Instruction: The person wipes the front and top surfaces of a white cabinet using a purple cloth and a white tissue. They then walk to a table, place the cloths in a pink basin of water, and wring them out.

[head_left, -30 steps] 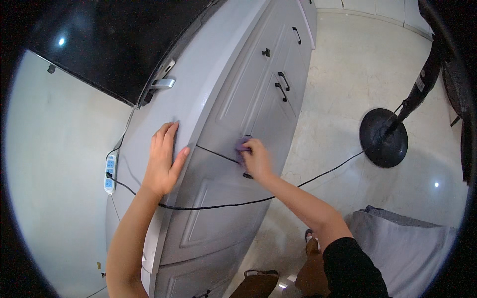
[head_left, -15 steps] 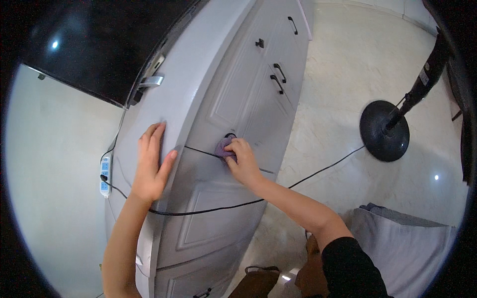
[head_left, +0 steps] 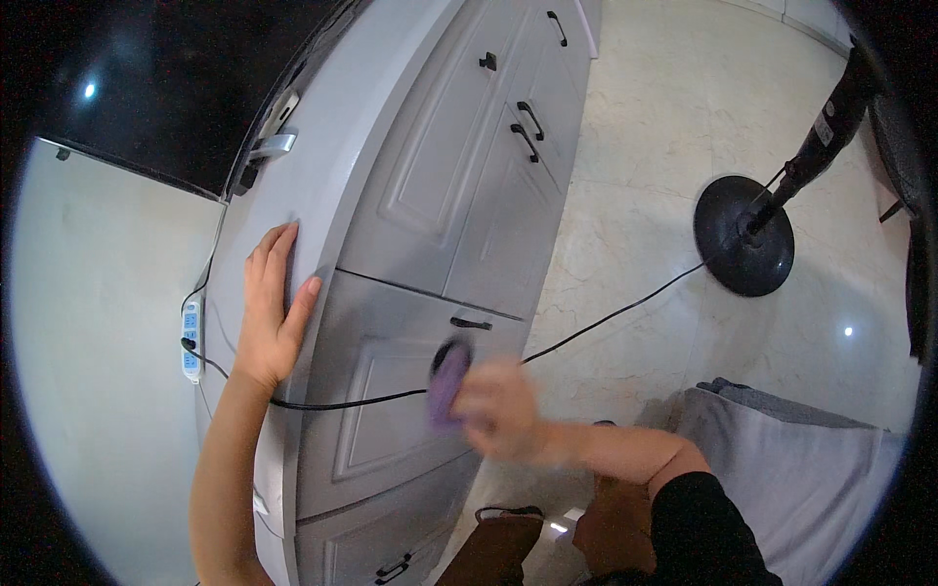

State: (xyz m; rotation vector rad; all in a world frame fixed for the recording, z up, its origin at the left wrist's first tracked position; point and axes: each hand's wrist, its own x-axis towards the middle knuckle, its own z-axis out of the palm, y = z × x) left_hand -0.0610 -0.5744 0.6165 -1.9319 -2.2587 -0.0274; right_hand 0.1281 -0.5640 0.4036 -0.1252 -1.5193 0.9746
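Purple fabric cloth [head_left: 449,393], clamped by your right hand [head_left: 500,405], seems mid-wipe; next calls for clearing the thin black cord [head_left: 347,403], your left hand [head_left: 271,327] thumb-apart on the grey panelled cabinet [head_left: 420,186].

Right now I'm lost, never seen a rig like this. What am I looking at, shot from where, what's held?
No robot here: these are a person's two bare hands. There's one viewpoint, the left of two fisheye cameras worn on the head, looking down, so straight edges bend.

The left hand lies spread on the pale cabinet top, with nothing visibly held. The right hand, motion-blurred, grips a purple cloth by the cabinet's front; I can't tell whether the cloth touches it.

A dark screen stands on a silver foot on that top. A black cable crosses the cabinet toward a round black base on the floor.
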